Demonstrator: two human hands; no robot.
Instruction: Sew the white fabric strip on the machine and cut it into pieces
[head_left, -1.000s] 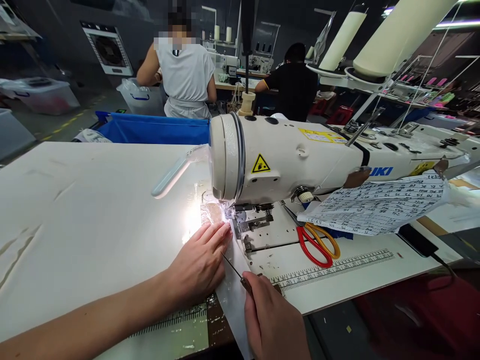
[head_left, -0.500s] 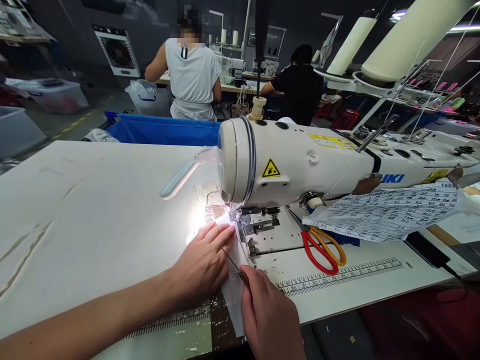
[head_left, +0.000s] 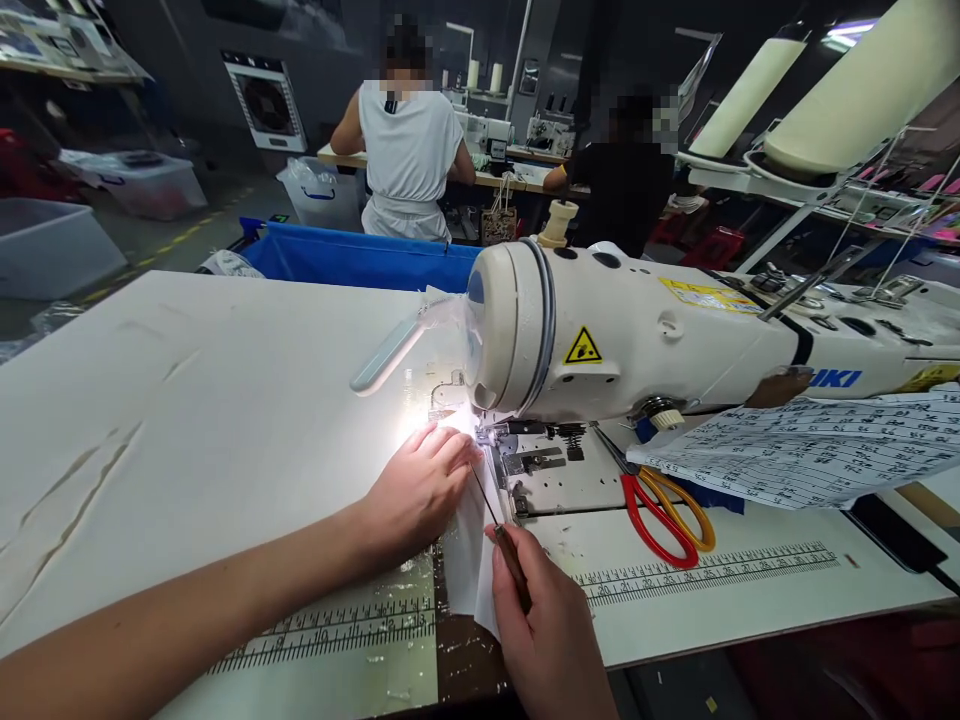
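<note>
Beside the needle area of a white sewing machine (head_left: 637, 330), my left hand (head_left: 420, 485) presses down on white cloth (head_left: 466, 560), its fingers bent and close together. Its thumb is hidden. The cloth runs from under those fingers toward the table's front edge. My right hand (head_left: 551, 620) grips the brown wooden handle of an awl (head_left: 513, 565). The awl's thin metal shaft points up and left, its tip close to my left fingertips. Bright light at the needle washes out the cloth there.
Red-and-orange-handled scissors (head_left: 664, 520) lie right of the needle area, near a handwritten sheet (head_left: 825, 450) and a dark phone-like device (head_left: 896, 535). Ruler tape (head_left: 705, 570) runs along the front. Behind the table are a blue fabric bin (head_left: 367, 258) and two people at machines.
The view has shifted, so the scene sits further right. My right hand has drawn slightly back from the left, showing more of the awl's handle. The cloth's lower end now shows a fold.
</note>
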